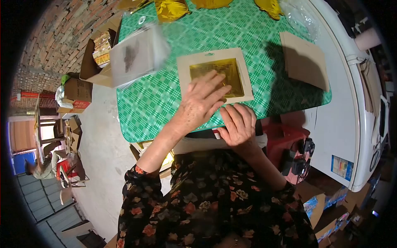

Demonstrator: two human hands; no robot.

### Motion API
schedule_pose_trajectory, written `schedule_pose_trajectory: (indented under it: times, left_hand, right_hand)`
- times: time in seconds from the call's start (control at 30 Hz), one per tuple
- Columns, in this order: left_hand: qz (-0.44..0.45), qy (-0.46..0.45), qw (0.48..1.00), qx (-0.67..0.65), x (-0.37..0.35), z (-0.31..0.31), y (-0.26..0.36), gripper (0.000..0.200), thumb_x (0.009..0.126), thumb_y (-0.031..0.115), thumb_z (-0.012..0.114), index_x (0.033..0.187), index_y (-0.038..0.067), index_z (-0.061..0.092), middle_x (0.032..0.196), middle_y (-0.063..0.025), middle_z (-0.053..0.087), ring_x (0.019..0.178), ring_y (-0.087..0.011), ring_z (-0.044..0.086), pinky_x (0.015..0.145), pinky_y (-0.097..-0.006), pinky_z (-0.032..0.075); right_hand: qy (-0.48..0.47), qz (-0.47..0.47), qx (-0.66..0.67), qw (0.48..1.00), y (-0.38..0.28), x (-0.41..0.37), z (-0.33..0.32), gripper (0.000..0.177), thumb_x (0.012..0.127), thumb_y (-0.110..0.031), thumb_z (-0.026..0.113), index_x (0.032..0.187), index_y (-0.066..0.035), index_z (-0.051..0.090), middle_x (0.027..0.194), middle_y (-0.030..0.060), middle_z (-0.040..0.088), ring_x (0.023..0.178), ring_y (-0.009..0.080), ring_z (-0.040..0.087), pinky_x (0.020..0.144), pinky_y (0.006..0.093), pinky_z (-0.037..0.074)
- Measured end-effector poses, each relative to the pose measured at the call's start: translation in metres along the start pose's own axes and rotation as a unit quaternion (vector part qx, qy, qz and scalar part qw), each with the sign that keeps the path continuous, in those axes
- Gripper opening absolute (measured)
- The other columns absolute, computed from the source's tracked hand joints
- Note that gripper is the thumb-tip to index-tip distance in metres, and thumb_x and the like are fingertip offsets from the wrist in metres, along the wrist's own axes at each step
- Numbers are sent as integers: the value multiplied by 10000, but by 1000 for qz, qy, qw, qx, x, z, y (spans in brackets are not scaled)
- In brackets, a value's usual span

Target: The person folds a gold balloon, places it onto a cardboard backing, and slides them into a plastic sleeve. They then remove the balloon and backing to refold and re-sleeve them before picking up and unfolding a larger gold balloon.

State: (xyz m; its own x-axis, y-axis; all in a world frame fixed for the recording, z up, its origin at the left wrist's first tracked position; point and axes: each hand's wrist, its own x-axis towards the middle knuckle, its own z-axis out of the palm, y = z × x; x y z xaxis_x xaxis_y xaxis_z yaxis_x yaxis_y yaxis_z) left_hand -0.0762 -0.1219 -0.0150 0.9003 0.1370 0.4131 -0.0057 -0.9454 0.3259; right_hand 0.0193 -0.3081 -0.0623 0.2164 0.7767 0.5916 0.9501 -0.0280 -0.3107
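Observation:
A beige card [186, 66] with a hang hole at its top lies on the green checked tablecloth, with a shiny gold foil square [230, 74] in its middle. My left hand [200, 99] is over the card, fingers spread and slightly blurred across the foil, which they partly hide. Close by, my right hand [238, 126] rests at the table's front edge, just below the card's lower right corner. Its fingers are bent side by side with the thumb apart, and nothing shows in it.
Clear plastic sleeves [140, 53] are stacked at the left table edge. Beige cards [304, 58] lie at the right, and gold foil pieces [171, 10] along the far edge. A cardboard box [93, 70] stands left; a red stool [285, 138] is below right. A person [45, 167] sits far left.

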Motion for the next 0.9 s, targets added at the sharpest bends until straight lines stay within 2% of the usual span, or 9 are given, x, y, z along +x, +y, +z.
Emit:
schedule_pose_trajectory:
  times: [0.07, 0.1, 0.17, 0.27, 0.4, 0.7, 0.8, 0.9]
  left_hand:
    - [1, -29, 999, -18, 1, 6, -2, 515, 912, 141, 752, 1416, 127, 649, 1576, -113, 516, 1500, -364, 428, 1221, -523, 362]
    - [5, -48, 999, -19, 1, 8, -3, 532, 935, 145, 730, 1456, 139, 625, 1608, -113, 486, 1519, -363, 403, 1262, -549, 301]
    - [-2, -39, 999, -36, 0, 11, -4, 539, 938, 145, 729, 1465, 138, 616, 1603, -121, 488, 1512, -366, 412, 1253, -549, 316]
    - [-4, -47, 998, -51, 3, 8, -5, 565, 932, 149, 739, 1479, 135, 599, 1596, -134, 490, 1503, -371, 424, 1241, -538, 341]
    - [-4, -56, 996, -72, 5, 3, -7, 599, 913, 164, 762, 1484, 124, 589, 1583, -150, 494, 1490, -387, 435, 1226, -516, 373]
    - [26, -61, 998, 0, 20, -12, 0, 634, 853, 181, 799, 1453, 102, 609, 1488, -155, 581, 1418, -394, 515, 1153, -475, 472]
    - [33, -62, 997, 10, 23, -14, 2, 644, 834, 176, 804, 1443, 93, 614, 1467, -151, 592, 1412, -389, 521, 1148, -478, 477]
    - [41, -62, 997, 16, 23, -14, 1, 647, 831, 171, 800, 1445, 91, 611, 1470, -142, 588, 1411, -380, 523, 1141, -476, 482]
  right_hand:
    - [1, -4, -11, 1000, 0, 1, 0, 615, 758, -230, 824, 1305, -4, 655, 1365, 130, 596, 1266, 339, 549, 1076, 534, 433]
    - [-1, -4, -19, 1000, -1, 1, 0, 619, 754, -242, 823, 1304, -9, 660, 1362, 126, 604, 1271, 324, 550, 1087, 523, 428]
    - [1, -6, -28, 1000, 0, 0, 1, 632, 750, -262, 830, 1307, -14, 664, 1369, 123, 608, 1288, 307, 548, 1101, 512, 422]
    - [3, -9, -21, 1000, 0, -2, 1, 534, 821, -219, 780, 1291, 7, 662, 1373, 141, 604, 1263, 347, 559, 1068, 546, 441]
    - [53, -21, 1, 998, 9, -12, 13, 458, 850, -249, 752, 1230, 1, 698, 1320, 132, 648, 1248, 304, 590, 1108, 511, 417]
    - [68, -24, 9, 997, 11, -14, 16, 366, 904, -251, 687, 1166, 0, 730, 1257, 125, 680, 1214, 295, 612, 1098, 507, 424]
    - [77, -31, 17, 996, 11, -12, 15, 346, 888, -187, 697, 1160, 26, 719, 1272, 148, 669, 1212, 335, 601, 1041, 532, 465]
    - [83, -27, 5, 996, 12, -13, 17, 327, 904, -210, 663, 1139, 5, 739, 1244, 127, 685, 1206, 297, 616, 1075, 501, 442]
